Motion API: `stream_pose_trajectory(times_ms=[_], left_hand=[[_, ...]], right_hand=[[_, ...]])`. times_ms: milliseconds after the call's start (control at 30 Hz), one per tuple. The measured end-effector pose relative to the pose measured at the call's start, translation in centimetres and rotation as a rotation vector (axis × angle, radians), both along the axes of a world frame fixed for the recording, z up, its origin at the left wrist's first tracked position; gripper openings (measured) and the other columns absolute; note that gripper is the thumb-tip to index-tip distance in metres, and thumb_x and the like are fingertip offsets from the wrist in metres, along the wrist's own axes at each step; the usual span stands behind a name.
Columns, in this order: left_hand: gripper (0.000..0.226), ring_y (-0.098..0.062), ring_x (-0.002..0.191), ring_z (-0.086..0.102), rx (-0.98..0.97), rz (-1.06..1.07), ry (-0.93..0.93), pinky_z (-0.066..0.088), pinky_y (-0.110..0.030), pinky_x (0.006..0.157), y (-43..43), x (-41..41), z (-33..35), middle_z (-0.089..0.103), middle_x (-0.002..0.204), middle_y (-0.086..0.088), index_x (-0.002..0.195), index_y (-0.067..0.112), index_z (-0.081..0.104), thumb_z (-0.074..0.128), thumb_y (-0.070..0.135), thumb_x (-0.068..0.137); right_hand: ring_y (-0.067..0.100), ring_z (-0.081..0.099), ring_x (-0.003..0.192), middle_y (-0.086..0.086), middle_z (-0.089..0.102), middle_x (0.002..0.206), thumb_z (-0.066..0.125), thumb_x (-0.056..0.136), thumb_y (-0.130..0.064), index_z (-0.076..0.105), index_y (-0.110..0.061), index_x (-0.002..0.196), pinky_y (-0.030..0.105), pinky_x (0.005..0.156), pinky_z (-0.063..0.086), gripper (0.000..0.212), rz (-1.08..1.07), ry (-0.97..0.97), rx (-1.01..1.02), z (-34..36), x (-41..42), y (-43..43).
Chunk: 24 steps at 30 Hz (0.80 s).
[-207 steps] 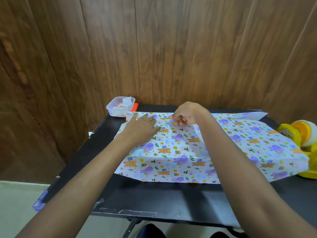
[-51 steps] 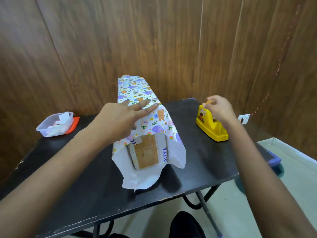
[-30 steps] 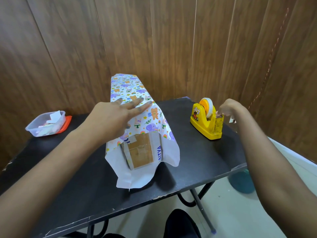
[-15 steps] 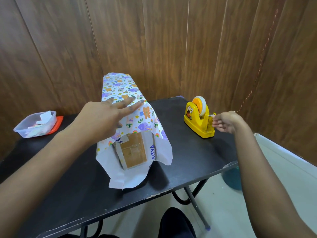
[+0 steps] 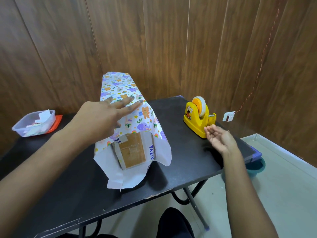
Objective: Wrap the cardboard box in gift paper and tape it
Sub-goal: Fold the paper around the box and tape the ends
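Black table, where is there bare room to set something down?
Bare: the near-left stretch between the clear plastic tub and the paper-wrapped cardboard box; also the strip between box and yellow tape dispenser. Crowded: the right corner, where the right hand hovers.

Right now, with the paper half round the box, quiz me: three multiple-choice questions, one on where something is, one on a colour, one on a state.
1. Where is the tape dispenser?
A. On the table, to the right of the cardboard box
B. On top of the box
C. On the floor

2. What colour is the dispenser's body?
A. Blue
B. Yellow
C. White

3. How is the box's near end?
A. Taped shut
B. Uncovered, with the gift paper hanging open round it
C. Crushed flat

Answers:
1 A, it stands on the table by the right hand.
2 B, its shell is plainly yellow.
3 B, brown cardboard shows inside the paper's open mouth.
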State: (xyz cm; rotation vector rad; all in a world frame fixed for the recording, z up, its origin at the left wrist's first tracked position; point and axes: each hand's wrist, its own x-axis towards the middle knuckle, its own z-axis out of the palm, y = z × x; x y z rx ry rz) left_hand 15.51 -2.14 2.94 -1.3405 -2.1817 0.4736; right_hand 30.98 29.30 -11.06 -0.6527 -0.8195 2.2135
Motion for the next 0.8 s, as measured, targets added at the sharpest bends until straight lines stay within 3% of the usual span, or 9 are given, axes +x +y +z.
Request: stream_pose_trajectory(times_ms=[100, 233, 400, 467, 533, 600, 800], left_hand=[[0.087, -0.010, 0.135, 0.035, 0.023, -0.011, -0.010, 0.027, -0.019, 0.046, 0.0, 0.2, 0.1, -0.007, 0.153, 0.026, 0.117, 0.051, -0.038, 0.044, 0.032, 0.096], [0.087, -0.013, 0.134, 0.037, 0.049, -0.018, -0.026, 0.025, -0.020, 0.045, -0.1, 0.3, 0.2, -0.004, 0.154, 0.026, 0.122, 0.051, -0.034, 0.046, 0.030, 0.095], [0.084, -0.016, 0.131, 0.042, 0.092, -0.036, -0.058, 0.026, -0.020, 0.048, -0.1, 0.3, 0.1, 0.003, 0.154, 0.025, 0.139, 0.053, -0.016, 0.050, 0.029, 0.094], [0.084, -0.017, 0.131, 0.043, 0.107, -0.042, -0.068, 0.033, -0.022, 0.053, -0.2, 0.3, 0.0, 0.004, 0.154, 0.025, 0.140, 0.053, -0.013, 0.052, 0.028, 0.093], [0.083, -0.019, 0.131, 0.042, 0.115, -0.042, -0.077, 0.034, -0.024, 0.057, -0.2, 0.4, 0.1, 0.004, 0.154, 0.025, 0.141, 0.052, -0.011, 0.052, 0.026, 0.093], [0.083, -0.020, 0.130, 0.044, 0.119, -0.045, -0.077, 0.033, -0.024, 0.057, -0.2, 0.4, 0.1, 0.005, 0.154, 0.025, 0.142, 0.051, -0.010, 0.052, 0.026, 0.093], [0.084, -0.022, 0.122, 0.049, 0.115, -0.069, -0.057, 0.022, -0.022, 0.046, -0.1, -0.2, -0.3, 0.009, 0.155, 0.021, 0.143, 0.048, -0.009, 0.053, 0.024, 0.092]], right_hand=[[0.010, 0.066, 0.056, -0.001, 0.064, 0.058, 0.048, 0.093, -0.007, 0.053, -0.007, 0.077, 0.018, 0.050, 0.052, 0.017, 0.084, -0.007, 0.331, 4.0, 0.7, -2.3], [0.012, 0.059, 0.052, 0.002, 0.057, 0.059, 0.054, 0.088, 0.000, 0.056, -0.005, 0.076, 0.019, 0.048, 0.047, 0.013, 0.280, -0.014, 0.720, 10.1, 1.0, -9.1], [0.011, 0.054, 0.049, 0.005, 0.052, 0.059, 0.056, 0.089, 0.002, 0.056, -0.005, 0.074, 0.021, 0.048, 0.048, 0.016, 0.492, -0.127, 1.082, 9.9, -1.2, -19.7], [0.009, 0.053, 0.049, 0.001, 0.051, 0.059, 0.057, 0.091, -0.005, 0.052, -0.010, 0.072, 0.025, 0.052, 0.049, 0.019, 0.427, -0.265, 1.184, 8.0, -3.5, -22.0], [0.020, 0.055, 0.058, 0.000, 0.050, 0.060, 0.057, 0.091, -0.012, 0.048, -0.015, 0.069, 0.036, 0.060, 0.051, 0.023, 0.236, -0.379, 1.298, 6.0, -5.7, -22.8], [0.027, 0.055, 0.064, -0.001, 0.050, 0.059, 0.056, 0.089, -0.013, 0.045, -0.020, 0.065, 0.040, 0.061, 0.049, 0.027, 0.100, -0.403, 1.328, 4.9, -7.1, -23.0], [0.002, 0.045, 0.061, -0.014, 0.049, 0.061, 0.053, 0.092, -0.009, 0.054, -0.013, 0.075, 0.015, 0.058, 0.035, 0.017, -0.049, -0.371, 1.156, 4.0, -8.7, -23.4]])
